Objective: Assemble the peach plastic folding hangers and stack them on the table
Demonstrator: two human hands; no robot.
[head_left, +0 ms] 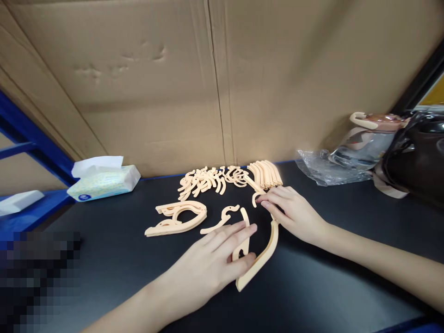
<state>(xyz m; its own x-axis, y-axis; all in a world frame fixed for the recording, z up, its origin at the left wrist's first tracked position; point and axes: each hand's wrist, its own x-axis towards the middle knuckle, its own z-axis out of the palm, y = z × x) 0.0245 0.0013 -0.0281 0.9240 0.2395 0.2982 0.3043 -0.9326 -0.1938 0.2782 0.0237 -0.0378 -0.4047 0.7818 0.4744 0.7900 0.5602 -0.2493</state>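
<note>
A partly assembled peach plastic folding hanger [261, 263] lies on the black table between my hands, its long curved arm slanting toward me. My left hand [217, 254] rests over a small curved hanger piece [244, 217], gripping it between thumb and fingers at the inner side of that arm. At the far end of the arm, my right hand [291, 208] pinches the hanger near its hook [255, 199]; the fingers partly hide the joint. Just beyond my left fingers lies a loose hooked piece [222, 219]. Folded hangers [187, 224] lie stacked to the left.
Along the back are a pile of small hooked pieces [201, 180], several rings [237, 175] and a row of curved arms [265, 173]. A tissue pack [104, 182] sits left. Plastic wrap [317, 169], a water bottle [364, 143] and a dark bag [416, 157] stand right.
</note>
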